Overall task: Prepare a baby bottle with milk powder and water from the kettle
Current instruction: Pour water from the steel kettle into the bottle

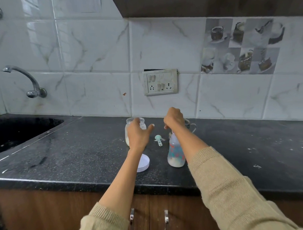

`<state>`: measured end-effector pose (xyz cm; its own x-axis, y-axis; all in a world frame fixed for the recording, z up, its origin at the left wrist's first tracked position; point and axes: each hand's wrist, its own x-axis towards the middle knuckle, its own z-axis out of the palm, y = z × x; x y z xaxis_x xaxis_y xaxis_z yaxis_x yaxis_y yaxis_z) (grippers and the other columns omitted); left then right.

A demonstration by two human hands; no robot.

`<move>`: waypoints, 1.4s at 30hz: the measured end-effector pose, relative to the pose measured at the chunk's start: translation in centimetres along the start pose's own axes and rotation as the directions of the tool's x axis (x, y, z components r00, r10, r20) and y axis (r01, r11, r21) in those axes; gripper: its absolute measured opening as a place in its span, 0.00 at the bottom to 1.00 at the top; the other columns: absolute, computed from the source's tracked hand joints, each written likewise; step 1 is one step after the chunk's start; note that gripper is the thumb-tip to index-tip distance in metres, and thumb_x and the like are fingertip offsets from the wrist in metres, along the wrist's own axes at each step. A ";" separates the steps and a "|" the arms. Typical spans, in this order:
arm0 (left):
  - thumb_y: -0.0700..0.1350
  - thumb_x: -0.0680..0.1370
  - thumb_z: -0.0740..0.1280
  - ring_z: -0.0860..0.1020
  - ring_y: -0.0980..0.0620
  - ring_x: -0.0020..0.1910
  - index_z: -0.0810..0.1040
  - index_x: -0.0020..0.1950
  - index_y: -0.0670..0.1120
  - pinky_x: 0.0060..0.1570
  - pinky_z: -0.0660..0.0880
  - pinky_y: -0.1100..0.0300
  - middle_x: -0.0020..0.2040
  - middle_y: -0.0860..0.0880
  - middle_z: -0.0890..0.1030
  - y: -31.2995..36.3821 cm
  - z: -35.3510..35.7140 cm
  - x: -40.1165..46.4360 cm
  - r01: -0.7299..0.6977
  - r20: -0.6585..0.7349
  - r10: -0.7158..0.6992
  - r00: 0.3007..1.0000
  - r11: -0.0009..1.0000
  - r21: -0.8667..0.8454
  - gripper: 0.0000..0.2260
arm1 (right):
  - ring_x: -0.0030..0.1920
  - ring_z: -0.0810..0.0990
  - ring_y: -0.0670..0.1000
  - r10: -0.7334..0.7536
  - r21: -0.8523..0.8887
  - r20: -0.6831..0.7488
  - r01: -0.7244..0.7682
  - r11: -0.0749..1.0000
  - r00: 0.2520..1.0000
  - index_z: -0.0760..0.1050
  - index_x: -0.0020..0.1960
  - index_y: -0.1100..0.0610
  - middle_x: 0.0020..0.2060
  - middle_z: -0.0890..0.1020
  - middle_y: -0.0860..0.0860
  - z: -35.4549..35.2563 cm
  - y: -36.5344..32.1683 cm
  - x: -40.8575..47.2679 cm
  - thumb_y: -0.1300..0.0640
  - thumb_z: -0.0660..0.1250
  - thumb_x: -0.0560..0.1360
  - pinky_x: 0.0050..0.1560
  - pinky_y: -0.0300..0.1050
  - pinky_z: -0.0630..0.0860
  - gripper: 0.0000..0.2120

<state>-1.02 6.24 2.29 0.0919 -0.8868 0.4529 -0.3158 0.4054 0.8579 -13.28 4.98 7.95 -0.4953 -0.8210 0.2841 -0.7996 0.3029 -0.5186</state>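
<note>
A clear baby bottle (175,153) with red and teal print stands open on the black counter (79,149), white powder at its bottom. My right hand (173,118) hovers just above its mouth with fingers curled downward; nothing shows between them. Its forearm covers the bottle's right side. To the left, a glass jar of milk powder (128,133) stands open. My left hand (138,134) is in front of the jar with fingers against it and thumb spread. A teal scoop (158,139) lies between jar and bottle. A metal vessel with a handle (191,126) sits behind my right hand.
The jar's white lid (143,163) lies flat near the front edge, partly under my left forearm. A black sink (17,131) with a wall tap (31,83) is at the left. A switch and socket plate (160,82) is on the tiled wall. Spilled powder dusts the counter.
</note>
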 end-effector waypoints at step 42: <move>0.51 0.67 0.77 0.74 0.52 0.46 0.78 0.58 0.38 0.49 0.71 0.59 0.46 0.50 0.76 1.2 11.5 4.6 -0.122 0.393 0.058 0.918 0.983 0.139 0.25 | 0.40 0.77 0.47 -0.100 0.465 0.269 -0.038 0.885 0.958 0.62 0.37 0.54 0.43 0.80 0.51 0.1 14.8 6.2 0.63 0.74 0.69 0.33 0.36 0.72 0.19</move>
<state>-11.80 0.12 2.56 -0.3055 -0.8773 0.3702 -0.4524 0.4758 0.7543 -28.20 4.34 1.96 -0.3029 -0.9470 0.1068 -0.5305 0.0744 -0.8444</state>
